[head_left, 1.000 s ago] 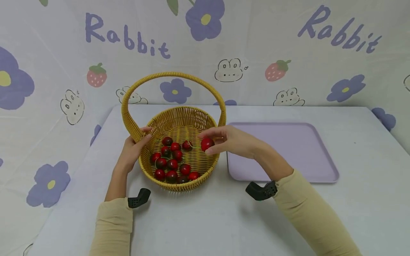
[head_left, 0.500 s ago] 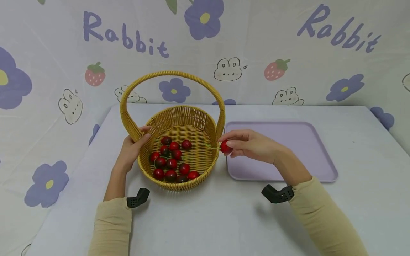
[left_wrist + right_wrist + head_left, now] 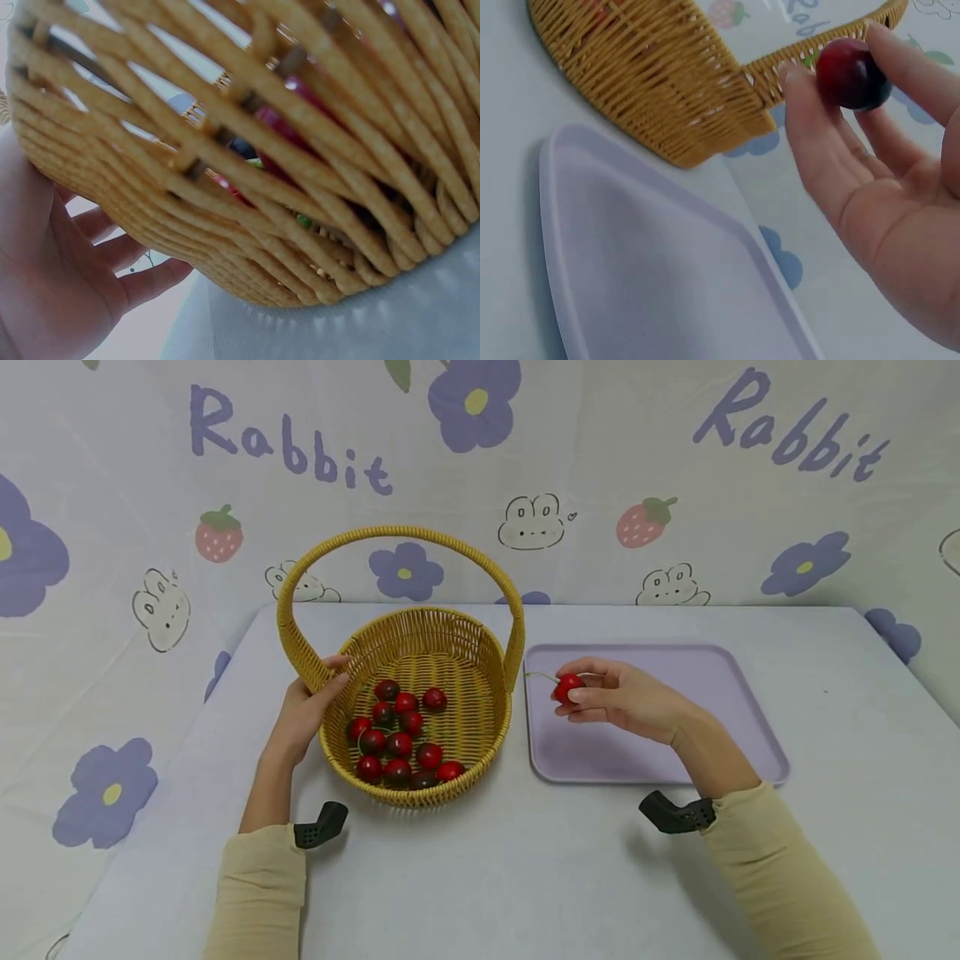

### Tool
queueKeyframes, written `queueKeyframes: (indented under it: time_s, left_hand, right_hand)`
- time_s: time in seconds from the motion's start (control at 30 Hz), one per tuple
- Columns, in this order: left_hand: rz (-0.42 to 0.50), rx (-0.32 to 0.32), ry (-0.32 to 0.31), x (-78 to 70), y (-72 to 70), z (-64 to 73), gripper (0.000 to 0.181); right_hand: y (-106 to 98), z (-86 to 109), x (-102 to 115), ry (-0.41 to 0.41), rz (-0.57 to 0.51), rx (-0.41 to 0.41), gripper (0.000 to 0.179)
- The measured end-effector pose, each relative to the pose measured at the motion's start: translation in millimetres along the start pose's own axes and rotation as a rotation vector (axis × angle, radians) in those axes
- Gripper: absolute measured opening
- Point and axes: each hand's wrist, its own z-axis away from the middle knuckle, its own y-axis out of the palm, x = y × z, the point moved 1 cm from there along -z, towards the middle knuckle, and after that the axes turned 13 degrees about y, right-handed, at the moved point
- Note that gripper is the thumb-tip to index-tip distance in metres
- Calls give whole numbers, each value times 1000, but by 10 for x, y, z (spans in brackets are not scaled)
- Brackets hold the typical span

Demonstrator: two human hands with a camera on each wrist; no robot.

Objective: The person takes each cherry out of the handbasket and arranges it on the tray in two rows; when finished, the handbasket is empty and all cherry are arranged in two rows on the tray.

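Observation:
A woven yellow basket (image 3: 480, 652) with a tall arched handle stands on the table, several dark red cherries (image 3: 399, 744) lying mostly in its left and front part. My left hand (image 3: 302, 710) grips the basket where the handle meets the left rim. From the left wrist view, that hand (image 3: 67, 277) is seen against the outside of the woven wall. Over the left part of a lilac tray (image 3: 660, 752), my right hand (image 3: 637, 702) pinches one cherry (image 3: 568, 688) between thumb and fingers. Its thin stem points left. The right wrist view shows this cherry (image 3: 853, 75) raised above the tray.
The tray lies just right of the basket on a white-covered table (image 3: 480, 877). Behind the table hangs a white cloth (image 3: 600, 435) printed with flowers, rabbits and strawberries. The basket's handle (image 3: 405, 532) arches high above its bowl.
My right hand has carried the cherry out from over the basket's right side, rightward to above the tray. The left hand keeps its hold on the basket.

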Motion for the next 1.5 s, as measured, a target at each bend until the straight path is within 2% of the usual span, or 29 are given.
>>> queueKeyframes:
  time_s: [0.17, 0.23, 0.3, 0.37, 0.47, 0.6, 0.73, 1.17, 1.3, 1.5]
  left_hand:
    - [-2, 1, 2, -2, -4, 6, 48]
    - [-1, 2, 4, -5, -4, 8, 48]
    - [1, 2, 6, -9, -4, 7, 48]
    - [4, 4, 8, -15, -2, 3, 48]
    - [6, 5, 11, -25, 1, -2, 47]
    - [3, 3, 15, -36, 3, -4, 47]
    - [5, 0, 9, -32, 4, 2, 47]
    - [-9, -2, 19, -13, 9, 11, 47]
    - [-8, 0, 17, -18, 8, 7, 47]
    - [-1, 0, 19, -20, 2, 8, 47]
  right_hand:
    - [-86, -46, -38, 58, 74, -184, 43]
    - [-122, -73, -59, 77, 52, -247, 43]
    - [-157, -100, -80, 72, -14, -279, 39]
    - [-188, -127, -99, 61, -79, -295, 34]
    - [-232, -172, -130, 54, -103, -308, 37]
    - [-274, -251, -171, 62, -55, -335, 46]
    - [-295, -338, -204, 73, 2, -364, 47]
    - [-237, -533, -180, 220, 162, -516, 44]
    - [-219, -553, -156, 246, 185, -530, 45]
    - [-214, -593, -151, 254, 161, -534, 44]
